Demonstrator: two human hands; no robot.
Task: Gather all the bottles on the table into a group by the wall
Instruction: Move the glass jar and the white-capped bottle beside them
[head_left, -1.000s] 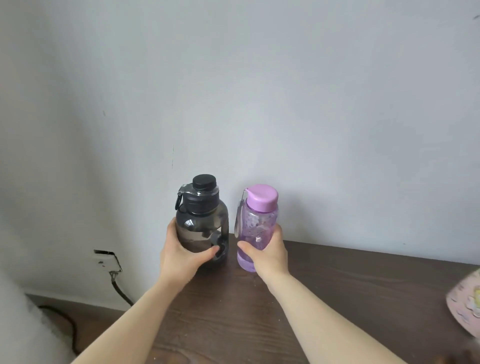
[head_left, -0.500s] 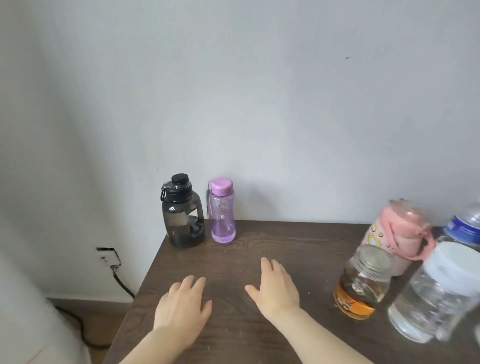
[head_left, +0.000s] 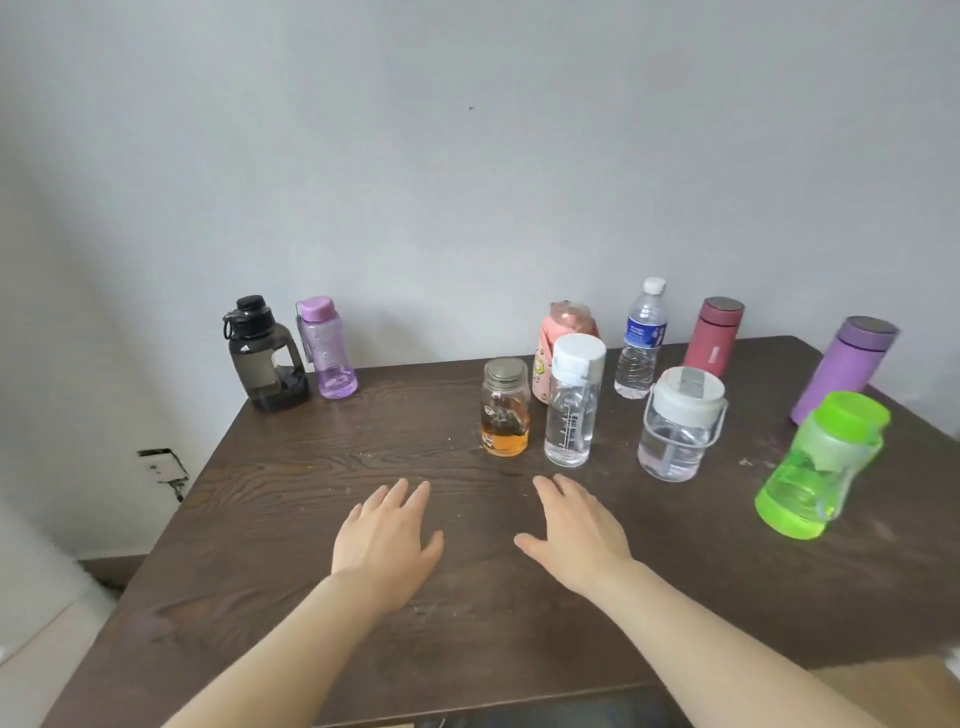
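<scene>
I see both hands flat, palms down over the table (head_left: 260, 519); left hand (head_left: 387, 540) and right hand (head_left: 576, 535) side by side with a gap between, fingers loosely spread, gripping nothing; can't tell if the palms touch the wood or hover just above it.

Far ahead-left of the left hand, at the wall (head_left: 467, 156): black jug (head_left: 262, 356) and lilac bottle (head_left: 327, 348), upright, just beside each other, at the table's back left corner.

Just ahead of the right hand's fingertips: glass jar (head_left: 505, 408) with amber liquid in the bottom, metal lid; clear bottle (head_left: 574, 400) with a white cap just beside it to the right; pink bottle (head_left: 558, 343) behind those two, partly hidden.

Further ahead-right: small water bottle (head_left: 640, 343) with a blue label; red flask (head_left: 712, 336) beyond it, close to the wall.

Right of the right hand: clear tub bottle (head_left: 679, 423) with a white lid and bail handle; green bottle (head_left: 818, 465) well out right, looking tilted at the frame edge; purple flask (head_left: 844, 369) behind the green one, also looking tilted.

All bottles standing; only the black jug and lilac bottle are paired at the wall, the rest scattered ahead and right of my hands.
</scene>
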